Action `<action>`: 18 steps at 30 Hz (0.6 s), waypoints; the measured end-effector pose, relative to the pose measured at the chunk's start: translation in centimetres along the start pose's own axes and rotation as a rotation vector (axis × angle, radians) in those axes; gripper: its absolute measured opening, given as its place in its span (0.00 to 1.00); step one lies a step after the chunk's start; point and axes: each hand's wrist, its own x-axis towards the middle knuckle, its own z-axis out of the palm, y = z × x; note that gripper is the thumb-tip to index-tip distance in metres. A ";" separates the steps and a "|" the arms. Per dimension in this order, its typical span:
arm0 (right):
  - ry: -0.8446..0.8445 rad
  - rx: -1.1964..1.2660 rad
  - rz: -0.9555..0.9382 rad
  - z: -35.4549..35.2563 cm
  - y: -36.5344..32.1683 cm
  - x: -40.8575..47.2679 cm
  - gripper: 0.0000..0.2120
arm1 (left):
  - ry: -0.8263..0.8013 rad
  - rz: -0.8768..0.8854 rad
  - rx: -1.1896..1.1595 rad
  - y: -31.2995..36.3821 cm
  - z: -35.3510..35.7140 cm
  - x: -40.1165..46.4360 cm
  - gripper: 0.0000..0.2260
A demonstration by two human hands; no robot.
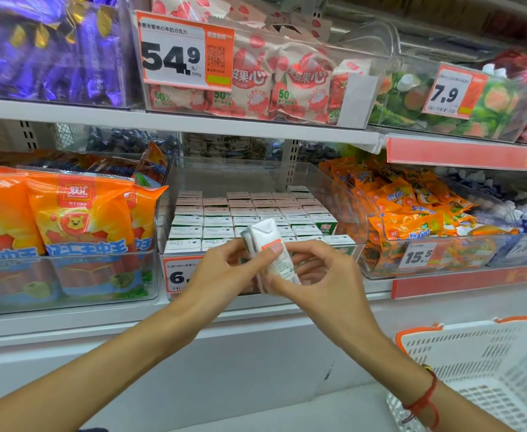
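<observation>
Both hands grasp 1 small white carton (270,244), held tilted in the air just in front of the front edge of the clear bin (346,194), which carries rows of like cartons. The left hand (224,271) pinches its upper part, thumb on the face; the right hand (316,275) pinches the lower end. This looks like a label check: keep the pinch light on the flat faces, turn slowly, spare the folded top. The basket (474,350) stands at lower right
</observation>
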 end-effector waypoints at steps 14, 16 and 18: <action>-0.274 0.311 0.290 -2.1 0.4 1.6 0.17 | -0.100 -0.245 -0.110 1.5 -0.7 -0.3 0.23; -0.256 0.300 0.298 -2.2 0.4 1.6 0.17 | -0.072 -0.164 -0.055 1.5 -0.6 -0.4 0.22; -0.256 0.295 0.317 -2.2 0.3 1.7 0.20 | -0.013 -0.013 0.034 1.4 -0.6 -0.4 0.22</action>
